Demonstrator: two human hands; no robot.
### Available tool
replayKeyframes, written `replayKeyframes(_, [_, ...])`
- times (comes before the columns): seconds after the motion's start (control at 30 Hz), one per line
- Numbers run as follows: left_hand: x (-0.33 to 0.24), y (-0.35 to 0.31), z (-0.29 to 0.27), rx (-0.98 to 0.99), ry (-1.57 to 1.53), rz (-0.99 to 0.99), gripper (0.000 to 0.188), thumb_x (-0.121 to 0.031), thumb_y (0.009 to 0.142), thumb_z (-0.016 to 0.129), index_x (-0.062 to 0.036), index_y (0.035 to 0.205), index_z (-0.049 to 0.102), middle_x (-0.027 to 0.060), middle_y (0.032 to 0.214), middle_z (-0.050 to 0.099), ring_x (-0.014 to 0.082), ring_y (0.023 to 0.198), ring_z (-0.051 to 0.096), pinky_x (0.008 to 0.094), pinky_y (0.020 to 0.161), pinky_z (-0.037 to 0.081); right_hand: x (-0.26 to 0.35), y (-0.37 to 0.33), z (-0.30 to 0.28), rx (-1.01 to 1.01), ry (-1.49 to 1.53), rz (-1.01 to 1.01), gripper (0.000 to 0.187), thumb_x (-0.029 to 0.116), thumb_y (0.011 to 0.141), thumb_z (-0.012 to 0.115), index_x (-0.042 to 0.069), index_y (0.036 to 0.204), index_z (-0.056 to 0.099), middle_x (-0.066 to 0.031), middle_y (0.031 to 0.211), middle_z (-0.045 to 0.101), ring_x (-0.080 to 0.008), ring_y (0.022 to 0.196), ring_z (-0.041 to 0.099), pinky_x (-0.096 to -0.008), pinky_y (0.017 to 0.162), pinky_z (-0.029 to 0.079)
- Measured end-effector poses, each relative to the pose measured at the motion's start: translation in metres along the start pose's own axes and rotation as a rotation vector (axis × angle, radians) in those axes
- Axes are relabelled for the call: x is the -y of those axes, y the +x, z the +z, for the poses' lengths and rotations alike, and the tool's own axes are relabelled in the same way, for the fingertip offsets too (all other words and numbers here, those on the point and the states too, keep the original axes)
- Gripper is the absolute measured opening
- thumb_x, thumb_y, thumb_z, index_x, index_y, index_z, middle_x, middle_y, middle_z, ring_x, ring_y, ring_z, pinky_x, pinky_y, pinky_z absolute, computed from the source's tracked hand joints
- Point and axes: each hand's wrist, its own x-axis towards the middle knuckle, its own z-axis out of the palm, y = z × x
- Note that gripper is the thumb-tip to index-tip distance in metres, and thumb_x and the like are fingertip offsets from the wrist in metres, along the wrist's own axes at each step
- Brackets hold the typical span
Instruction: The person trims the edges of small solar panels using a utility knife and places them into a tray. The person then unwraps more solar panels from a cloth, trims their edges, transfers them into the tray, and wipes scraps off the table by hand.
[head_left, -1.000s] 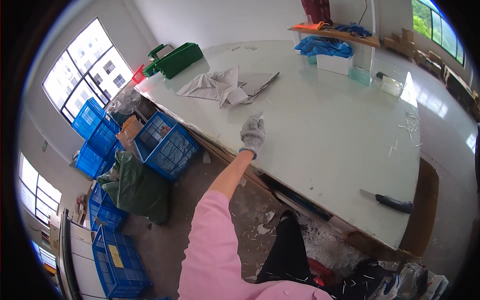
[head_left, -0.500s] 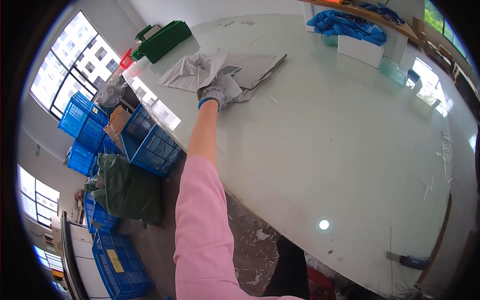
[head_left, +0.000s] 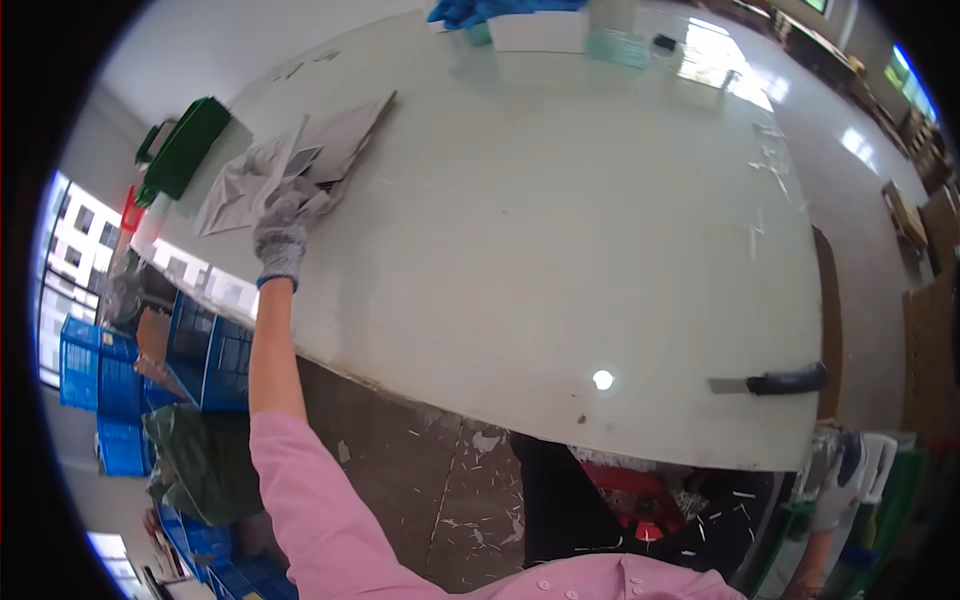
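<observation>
At the far left of the table, my left hand [head_left: 282, 240], in a grey knit glove with a blue cuff, is closed on the near edge of a crumpled light-grey plastic bag [head_left: 345, 135]. A dark rectangular patch shows at the bag's mouth, beside the fingers. My right hand [head_left: 838, 480], in a pale glove, is low at the right edge, past the table's corner. It is close to some upright white and green pieces [head_left: 880, 475]; its fingers are blurred, and what they hold is unclear. A knife [head_left: 790, 380] with a dark handle lies near the table's right edge.
The large glass-topped table [head_left: 520, 280] carries a green bin [head_left: 185, 150] at its far left and a white box [head_left: 540, 32] with blue cloth at the back. Blue crates [head_left: 95, 365] and a dark green sack [head_left: 200, 465] stand left. Under the table is a red object [head_left: 630, 490].
The view has swung right, so the table and bag sit further left. My right hand has come into view at the lower right. My left hand stays at the bag.
</observation>
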Motion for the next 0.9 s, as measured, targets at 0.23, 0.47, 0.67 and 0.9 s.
replayKeyframes(0.23, [-0.116, -0.092, -0.066, -0.105, -0.802, -0.158, 0.024, -0.018, 0.085, 0.072, -0.0052, 0.105, 0.066, 0.005, 0.093, 0.069, 0.0149, 0.084, 0.063, 0.028, 0.075, 0.049, 0.159, 0.082, 0.057, 0.295, 0.041, -0.613, 0.063, 0.02, 0.069, 0.074, 0.005, 0.127, 0.054, -0.0135, 0.127, 0.052, -0.0333, 0.124, 0.044, -0.0457, 0.106, 0.034])
replayKeyframes(0.47, [-0.354, -0.22, -0.151, 0.649, -1.918, -0.403, 0.033, -0.018, 0.087, 0.069, -0.0026, 0.115, 0.061, 0.0061, 0.1, 0.066, 0.0107, 0.085, 0.063, 0.0246, 0.072, 0.052, 0.128, 0.074, 0.053, 0.332, -0.024, -0.706, 0.057, 0.019, 0.069, 0.074, 0.01, 0.123, 0.056, -0.0106, 0.109, 0.054, -0.0329, 0.103, 0.052, -0.0469, 0.092, 0.042])
replayKeyframes(0.67, [-0.425, -0.259, -0.158, 0.542, -1.78, -0.021, 0.037, -0.022, 0.092, 0.062, -0.0023, 0.123, 0.058, 0.0084, 0.102, 0.066, 0.0121, 0.091, 0.062, 0.0283, 0.076, 0.052, 0.082, 0.031, 0.004, 0.177, 1.241, 0.217, 0.043, 0.039, 0.1, 0.045, 0.002, 0.122, 0.052, -0.0004, 0.079, 0.055, -0.0074, 0.061, 0.055, -0.0223, 0.052, 0.047])
replayKeyframes(0.9, [-0.535, -0.279, -0.184, 0.127, -0.946, 0.571, 0.03, -0.012, 0.087, 0.063, -0.0083, 0.117, 0.061, 0.0103, 0.104, 0.067, 0.0242, 0.099, 0.064, 0.034, 0.083, 0.051, 0.021, -0.026, -0.006, 0.149, 1.562, 0.71, 0.038, 0.035, 0.1, 0.047, 0.006, 0.122, 0.053, -0.0005, 0.076, 0.052, -0.0094, 0.06, 0.05, -0.0238, 0.053, 0.045])
